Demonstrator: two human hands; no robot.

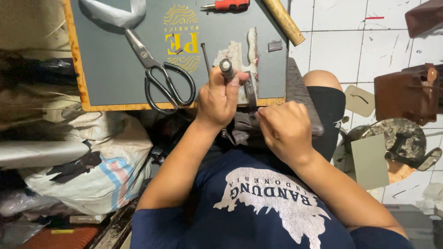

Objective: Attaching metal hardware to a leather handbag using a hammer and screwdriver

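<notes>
My left hand is closed around the grey handle of a small tool, held upright at the front edge of a grey cutting mat. My right hand pinches a dark leather piece with a strap that lies between both hands, over my lap. The tool's tip is hidden behind my left hand.
Large black scissors, a thin metal rod, a red-handled tool, a wooden handle and a small metal part lie on the mat. Bags crowd the left. Brown leather goods sit on the tiled floor at right.
</notes>
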